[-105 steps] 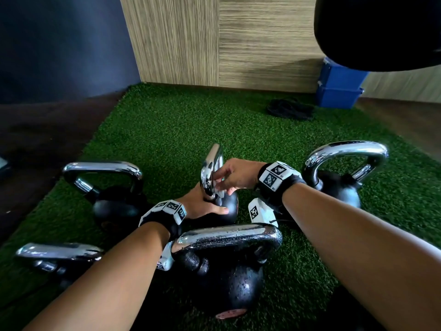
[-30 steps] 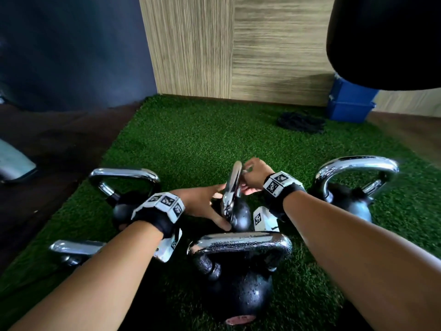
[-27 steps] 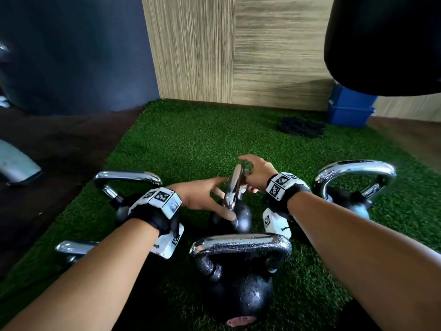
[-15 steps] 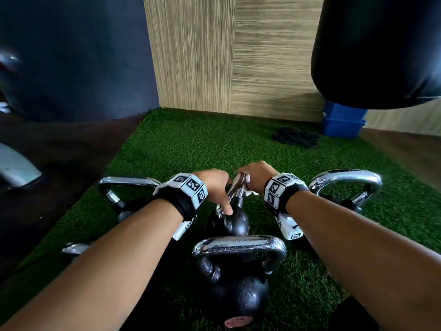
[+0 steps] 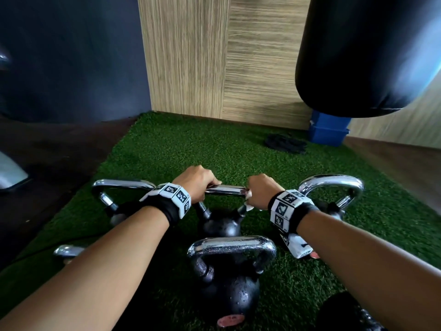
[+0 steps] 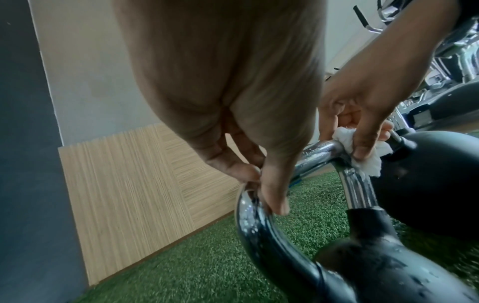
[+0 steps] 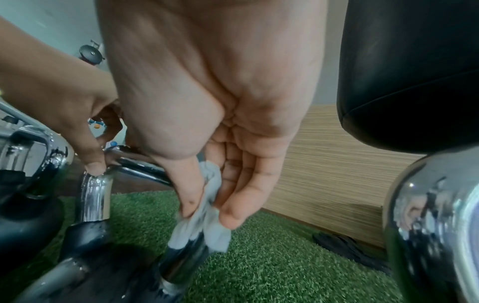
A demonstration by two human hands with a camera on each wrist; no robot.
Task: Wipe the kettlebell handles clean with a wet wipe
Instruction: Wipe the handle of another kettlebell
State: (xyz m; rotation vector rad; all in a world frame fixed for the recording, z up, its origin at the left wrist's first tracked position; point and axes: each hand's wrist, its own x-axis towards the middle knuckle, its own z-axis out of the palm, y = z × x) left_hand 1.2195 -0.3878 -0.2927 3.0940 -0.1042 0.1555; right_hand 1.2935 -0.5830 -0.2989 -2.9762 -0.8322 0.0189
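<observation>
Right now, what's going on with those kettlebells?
A person is wiping the chrome handle of the middle kettlebell on the green turf. The left hand grips the handle's left end to steady it, while the right hand pinches a white wet wipe around its right corner. Other kettlebells stand around it.

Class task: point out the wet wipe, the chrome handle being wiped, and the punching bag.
wet wipe (image 6: 368, 162), left wrist view, crumpled lower fold.
chrome handle (image 5: 226, 190), head view, top bar.
punching bag (image 5: 358, 56), head view, black side.
</observation>
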